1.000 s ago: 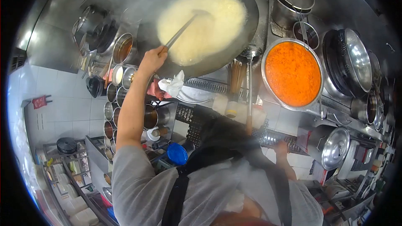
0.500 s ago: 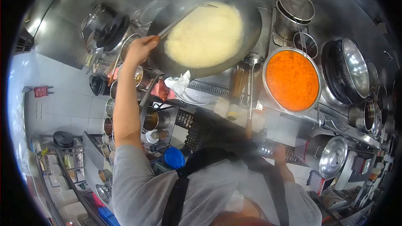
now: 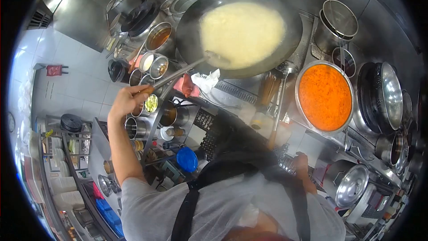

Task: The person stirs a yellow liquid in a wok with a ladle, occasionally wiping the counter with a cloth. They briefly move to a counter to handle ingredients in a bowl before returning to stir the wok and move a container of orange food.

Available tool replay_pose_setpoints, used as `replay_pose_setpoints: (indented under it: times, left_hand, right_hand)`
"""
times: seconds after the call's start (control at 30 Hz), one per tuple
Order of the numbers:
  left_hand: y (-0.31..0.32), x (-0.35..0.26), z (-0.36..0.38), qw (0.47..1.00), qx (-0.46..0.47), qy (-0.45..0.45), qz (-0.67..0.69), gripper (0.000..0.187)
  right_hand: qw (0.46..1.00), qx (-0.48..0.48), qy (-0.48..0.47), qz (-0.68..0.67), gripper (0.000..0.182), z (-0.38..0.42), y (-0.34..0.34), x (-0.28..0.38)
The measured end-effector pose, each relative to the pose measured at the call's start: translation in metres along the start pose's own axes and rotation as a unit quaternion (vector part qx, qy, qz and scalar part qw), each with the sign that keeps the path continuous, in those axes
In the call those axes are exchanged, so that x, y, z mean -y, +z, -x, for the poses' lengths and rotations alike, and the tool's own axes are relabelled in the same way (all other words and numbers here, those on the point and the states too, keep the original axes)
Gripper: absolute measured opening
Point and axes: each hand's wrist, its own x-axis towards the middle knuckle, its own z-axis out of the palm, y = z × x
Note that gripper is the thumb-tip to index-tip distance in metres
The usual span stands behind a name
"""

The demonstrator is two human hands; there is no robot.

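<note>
My left hand (image 3: 125, 101) is wrapped round the wooden handle of a long metal wok spatula (image 3: 180, 72). The spatula's head meets the near left edge of a pale yellow, steaming liquid (image 3: 243, 33). That liquid fills much of a large dark wok (image 3: 189, 35). Down by my right side, my right hand (image 3: 302, 163) is small in view, and its fingers are not clear enough to read. A ladle (image 3: 279, 102) with a wooden handle lies between the wok and a metal bowl of orange, grainy liquid (image 3: 325, 98).
Left of the wok stand several metal containers, one with brown liquid (image 3: 159, 39) and one with chopped pale green pieces (image 3: 151, 103). A crumpled white cloth (image 3: 206, 81) lies at the wok's near edge. A strainer (image 3: 340, 18) rests on a pot at the back right.
My left hand has come down and left, drawing the spatula's head from the far side of the wok to its near left side. The whole view has shifted slightly.
</note>
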Motion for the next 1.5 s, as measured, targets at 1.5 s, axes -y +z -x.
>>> replay_pose_setpoints:
  times: [1.5]
  left_hand:
    - [0.164, -0.049, 0.040, 0.935, -0.027, 0.031, 0.351, 0.038]
  right_hand:
    - [0.864, -0.100, -0.452, -0.198, 0.015, 0.087, -0.142, 0.286]
